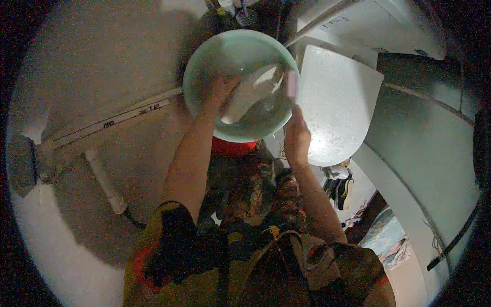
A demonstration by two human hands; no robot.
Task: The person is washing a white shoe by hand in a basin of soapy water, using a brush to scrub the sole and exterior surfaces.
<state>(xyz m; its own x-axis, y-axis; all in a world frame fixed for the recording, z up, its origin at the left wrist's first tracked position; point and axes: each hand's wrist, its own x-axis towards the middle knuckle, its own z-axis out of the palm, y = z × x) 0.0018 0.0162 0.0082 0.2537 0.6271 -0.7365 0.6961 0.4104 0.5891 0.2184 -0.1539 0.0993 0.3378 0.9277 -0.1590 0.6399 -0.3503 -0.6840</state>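
Note:
A round, pale green basin is held out in front of me. Inside lies a pale, elongated object, too blurred to name. My left hand reaches into the basin, its fingers near that object; whether they grip it is unclear. With my right hand I hold the basin's right rim. Just above that hand, a pinkish patch shows at the rim, its nature unclear. Below the basin's near edge a red thing shows, mostly hidden.
To the right, a white panel with a rounded end catches bright light. Shoes lie on the floor below it. A long pale strip bearing writing and a white pipe-like piece are at left. Dark items stand beyond the basin.

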